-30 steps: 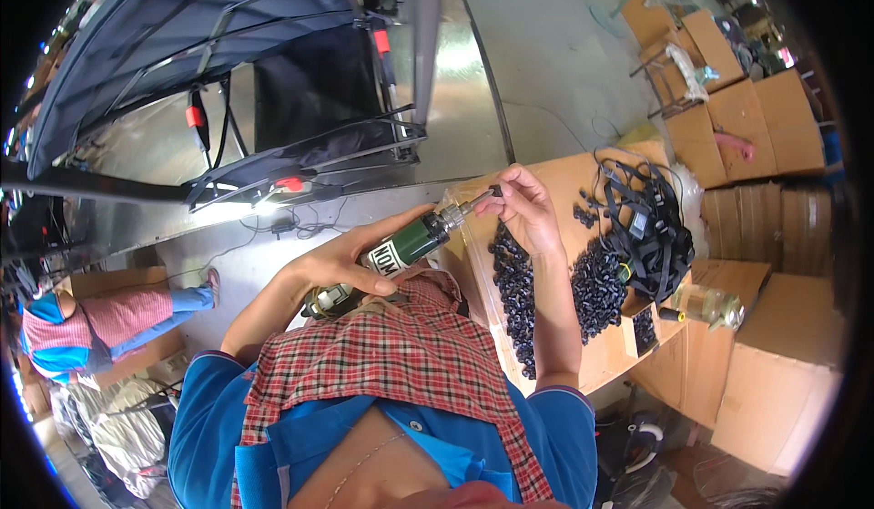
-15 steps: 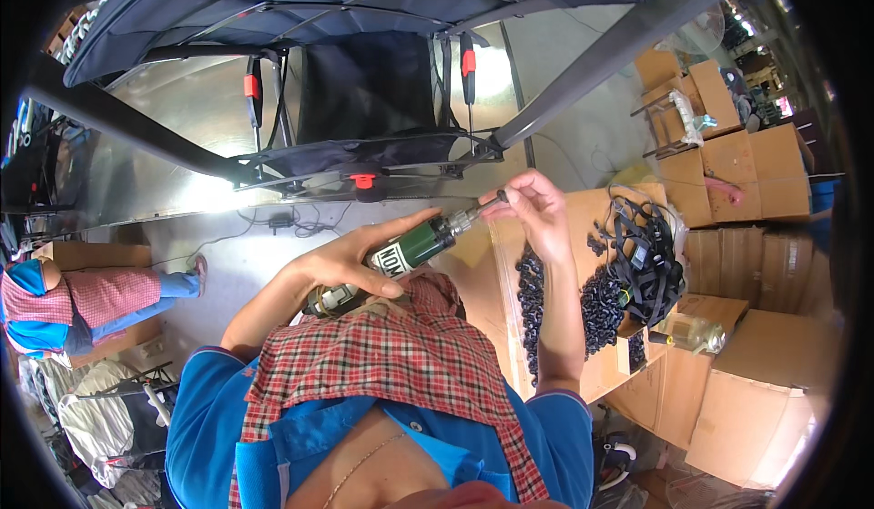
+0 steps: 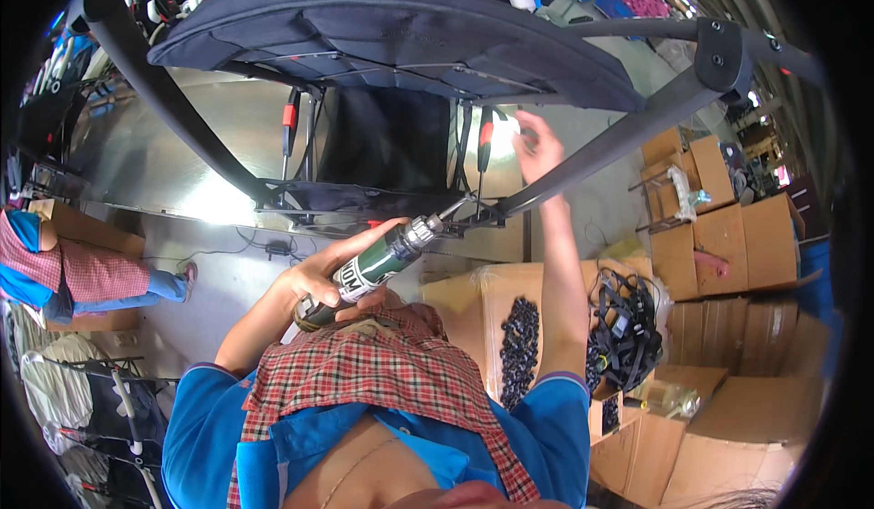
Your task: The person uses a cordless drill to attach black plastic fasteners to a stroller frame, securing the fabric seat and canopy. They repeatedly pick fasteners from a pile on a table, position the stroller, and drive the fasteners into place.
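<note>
My left hand (image 3: 332,277) grips a green and black power screwdriver (image 3: 378,263) with a silver chuck, its tip pointing up and right at the black frame (image 3: 583,158) of a dark fabric stroller seat (image 3: 391,45). My right hand (image 3: 537,145) is raised high with its fingers pinched together against the slanted frame tube; whether it holds a small part is too small to tell. A black joint (image 3: 721,54) caps the tube at the upper right.
An open carton of small black parts (image 3: 521,345) stands below my right arm, beside a bundle of black straps (image 3: 628,327). Stacked cardboard boxes (image 3: 719,245) fill the right. A person in red and blue clothes (image 3: 73,277) sits at the left. Folded frames (image 3: 100,409) lie lower left.
My right hand has risen from the screwdriver's tip up to the slanted frame tube. The stroller frame now fills more of the view. My left hand still holds the screwdriver.
</note>
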